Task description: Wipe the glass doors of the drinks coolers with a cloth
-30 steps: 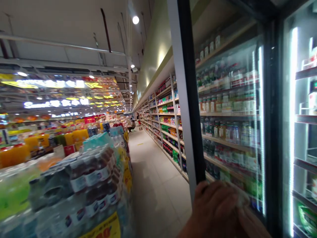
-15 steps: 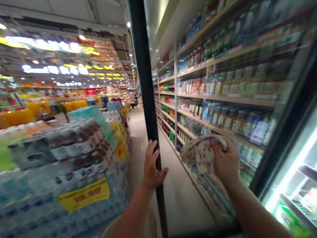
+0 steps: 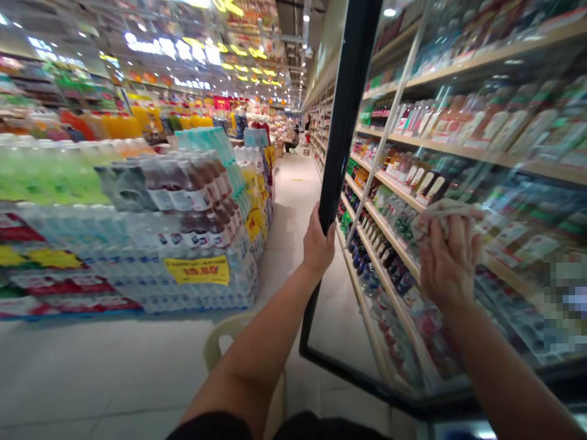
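A black-framed glass door (image 3: 342,116) stands open in front of me. My left hand (image 3: 318,243) is closed around the upright edge of its frame, with the thumb on the near side and the fingers partly hidden behind. Against the glass pane, my right hand (image 3: 447,263) presses a light patterned cloth (image 3: 452,211) under its fingers. The cloth is bunched and mostly covered by that hand. Through the pane, shelves of bottled drinks (image 3: 486,125) show behind the hand.
Stacked packs of bottled drinks (image 3: 192,201) with a yellow price sign (image 3: 197,270) stand at left. A pale plastic stool (image 3: 220,336) is below my left arm. Along the aisle floor (image 3: 293,201), a seated person (image 3: 292,140) appears far off.
My left hand has gone from resting with spread fingers to gripping the door frame. My right hand has brought the dangling cloth flat onto the glass. The view has shifted left and down.
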Demonstrator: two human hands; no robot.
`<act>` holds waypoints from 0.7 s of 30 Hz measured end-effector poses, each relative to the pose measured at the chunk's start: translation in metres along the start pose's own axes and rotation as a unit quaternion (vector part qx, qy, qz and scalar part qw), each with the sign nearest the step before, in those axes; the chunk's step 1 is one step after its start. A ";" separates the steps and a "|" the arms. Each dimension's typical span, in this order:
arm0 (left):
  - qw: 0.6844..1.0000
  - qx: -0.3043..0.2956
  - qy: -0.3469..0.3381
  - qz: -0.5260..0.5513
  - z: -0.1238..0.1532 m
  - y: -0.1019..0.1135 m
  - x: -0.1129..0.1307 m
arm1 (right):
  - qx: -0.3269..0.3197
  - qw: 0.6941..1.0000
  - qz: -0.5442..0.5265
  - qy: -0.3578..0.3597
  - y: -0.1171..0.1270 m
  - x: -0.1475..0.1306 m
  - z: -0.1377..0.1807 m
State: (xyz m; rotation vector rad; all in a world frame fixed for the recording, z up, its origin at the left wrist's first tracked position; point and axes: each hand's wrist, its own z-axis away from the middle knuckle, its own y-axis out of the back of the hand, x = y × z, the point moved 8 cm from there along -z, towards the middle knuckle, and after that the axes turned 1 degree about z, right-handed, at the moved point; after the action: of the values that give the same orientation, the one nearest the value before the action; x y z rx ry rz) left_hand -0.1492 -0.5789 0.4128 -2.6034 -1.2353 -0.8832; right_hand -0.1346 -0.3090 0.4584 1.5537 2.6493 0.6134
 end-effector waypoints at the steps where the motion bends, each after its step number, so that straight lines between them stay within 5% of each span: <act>1: 1.000 -0.006 0.001 0.010 -0.004 -0.006 -0.004 | 0.005 1.000 0.010 -0.003 -0.002 0.006 0.002; 17: 0.986 -0.079 -0.015 0.145 -0.049 -0.097 -0.058 | -0.114 0.981 0.122 -0.095 -0.032 0.063 0.032; 21: 0.987 -0.090 0.007 0.130 -0.056 -0.115 -0.073 | -0.095 0.980 0.136 -0.111 -0.027 0.094 0.039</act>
State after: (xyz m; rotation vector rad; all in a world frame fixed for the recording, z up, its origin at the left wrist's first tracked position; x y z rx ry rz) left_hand -0.2963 -0.5713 0.4031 -2.8068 -0.8196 -0.9996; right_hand -0.1965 -0.2288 0.4310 1.8189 2.1710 0.6369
